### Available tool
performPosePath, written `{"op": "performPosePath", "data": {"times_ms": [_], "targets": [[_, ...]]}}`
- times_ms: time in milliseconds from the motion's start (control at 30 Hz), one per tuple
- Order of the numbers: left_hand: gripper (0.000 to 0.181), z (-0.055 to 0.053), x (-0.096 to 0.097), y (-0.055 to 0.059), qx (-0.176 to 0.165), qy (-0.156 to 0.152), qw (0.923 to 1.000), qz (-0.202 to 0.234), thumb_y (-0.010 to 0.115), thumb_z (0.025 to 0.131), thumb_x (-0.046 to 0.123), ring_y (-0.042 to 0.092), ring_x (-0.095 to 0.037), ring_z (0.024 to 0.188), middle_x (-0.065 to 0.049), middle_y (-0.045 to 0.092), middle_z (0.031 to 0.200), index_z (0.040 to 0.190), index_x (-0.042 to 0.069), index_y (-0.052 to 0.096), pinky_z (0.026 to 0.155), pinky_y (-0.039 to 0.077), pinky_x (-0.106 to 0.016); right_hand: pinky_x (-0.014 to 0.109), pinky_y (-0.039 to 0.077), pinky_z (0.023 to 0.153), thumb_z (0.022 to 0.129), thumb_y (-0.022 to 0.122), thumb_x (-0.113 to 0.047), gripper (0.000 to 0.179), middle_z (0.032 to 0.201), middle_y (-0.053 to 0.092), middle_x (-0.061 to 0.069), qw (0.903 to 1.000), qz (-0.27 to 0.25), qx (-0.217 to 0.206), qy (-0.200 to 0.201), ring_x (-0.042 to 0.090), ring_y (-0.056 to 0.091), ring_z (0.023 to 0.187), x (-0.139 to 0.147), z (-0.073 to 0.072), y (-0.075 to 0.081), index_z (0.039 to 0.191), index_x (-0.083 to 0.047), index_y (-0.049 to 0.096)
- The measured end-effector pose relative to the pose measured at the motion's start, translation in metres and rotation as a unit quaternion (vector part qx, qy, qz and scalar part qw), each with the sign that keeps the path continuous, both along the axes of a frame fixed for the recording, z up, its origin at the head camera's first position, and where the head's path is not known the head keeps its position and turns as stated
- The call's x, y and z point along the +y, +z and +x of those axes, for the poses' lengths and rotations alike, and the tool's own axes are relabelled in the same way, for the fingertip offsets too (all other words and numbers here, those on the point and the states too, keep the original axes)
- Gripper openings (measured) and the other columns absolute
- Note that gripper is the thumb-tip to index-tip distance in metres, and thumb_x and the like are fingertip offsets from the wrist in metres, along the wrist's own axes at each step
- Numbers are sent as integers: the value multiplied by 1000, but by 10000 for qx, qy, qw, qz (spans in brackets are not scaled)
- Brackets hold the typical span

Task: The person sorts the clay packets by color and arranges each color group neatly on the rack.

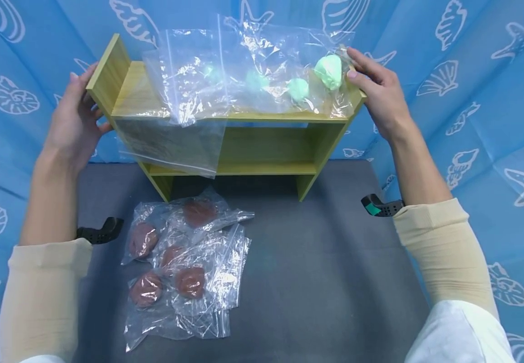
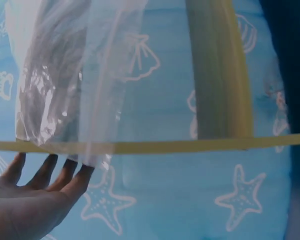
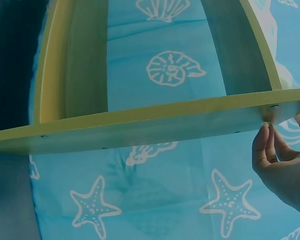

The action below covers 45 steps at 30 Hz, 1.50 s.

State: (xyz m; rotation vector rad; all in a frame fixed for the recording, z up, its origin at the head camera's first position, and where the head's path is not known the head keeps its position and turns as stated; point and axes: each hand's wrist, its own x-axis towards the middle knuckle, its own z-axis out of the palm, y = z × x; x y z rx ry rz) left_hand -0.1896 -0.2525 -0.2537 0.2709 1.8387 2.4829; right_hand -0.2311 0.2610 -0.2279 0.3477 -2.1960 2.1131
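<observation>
Nearest is a white sleeve (image 1: 463, 333); beyond, a wooden shelf (image 1: 266, 146) stands on the grey table (image 1: 298, 282). A jolt could slide its overhanging clear bag (image 1: 175, 146) off. The shelf looks yellowish, two-tiered. The left hand (image 1: 73, 121) touches its left side, fingers uncurled; the right hand (image 1: 380, 91) pinches its right. Bagged reddish lumps (image 1: 191, 282) lie before it.

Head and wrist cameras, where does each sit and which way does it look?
Head: on the head, looking forward and down at the shelf; left hand, right hand and arms show.
Left: on the left wrist, facing shelf and curtain; left hand, lower left.
Right: on the right wrist, facing shelf and curtain; right hand, right edge.
Both wrist views share shelf and curtain.
</observation>
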Motion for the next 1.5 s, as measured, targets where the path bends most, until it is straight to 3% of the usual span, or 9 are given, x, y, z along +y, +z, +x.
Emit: {"op": "performPosePath", "data": {"times_ms": [167,333,500,800,1033,1133,1300,1500], "targets": [[50,13,-9,-13,25,77,10000,11,42,105,42,43,-26,135,-6,36,156,148,17,47,91,46,-32,30,45,99,101,56,-16,53,155,36,11,9993,-355,-99,55,25,43,135,3,6,-3,152,-22,42],[45,29,-13,-27,267,497,9983,115,52,104,29,50,-29,129,-13,44,149,145,9,50,89,52,-30,32,47,93,100,58,-17,51,152,40,9,9965,-741,-336,211,26,46,130,5,9,-6,149,-18,47],[42,49,-12,-38,490,523,9971,247,53,104,18,53,-31,125,-15,50,141,140,-2,50,91,53,-30,37,45,88,99,60,-17,48,147,43,10,9949,-885,-386,280,25,50,120,6,13,-10,147,-17,50],[40,69,-15,-71,701,471,9960,-308,48,106,12,57,-25,122,-17,51,140,140,-7,47,93,51,-26,37,46,78,98,61,-19,48,140,46,10,9920,-1134,-504,243,24,55,105,11,14,-16,145,-22,52],[39,80,-19,-108,758,345,9906,-1083,49,105,9,59,-18,121,-12,53,137,141,-6,48,93,51,-24,34,50,73,98,62,-18,47,131,51,12,9884,-1387,-569,238,22,61,92,8,14,-17,144,-20,54],[40,85,-19,-125,670,335,9810,-1788,50,105,11,57,-14,122,-6,55,136,142,-3,48,92,50,-21,34,51,72,98,61,-19,47,129,52,12,9881,-1402,-581,242,21,62,90,6,14,-18,144,-21,53],[43,95,-18,-150,364,397,9485,-3123,52,105,20,52,-6,123,0,53,139,145,7,48,90,47,-15,35,51,73,98,59,-22,47,133,49,12,9909,-1231,-514,187,22,61,94,5,15,-19,145,-24,52],[47,102,-19,-176,-40,342,9238,-3812,56,103,30,49,-25,130,-13,48,146,147,13,48,91,44,-14,35,49,75,99,57,-23,47,135,47,11,9919,-1167,-478,145,23,59,99,4,15,-20,145,-25,51]]}}
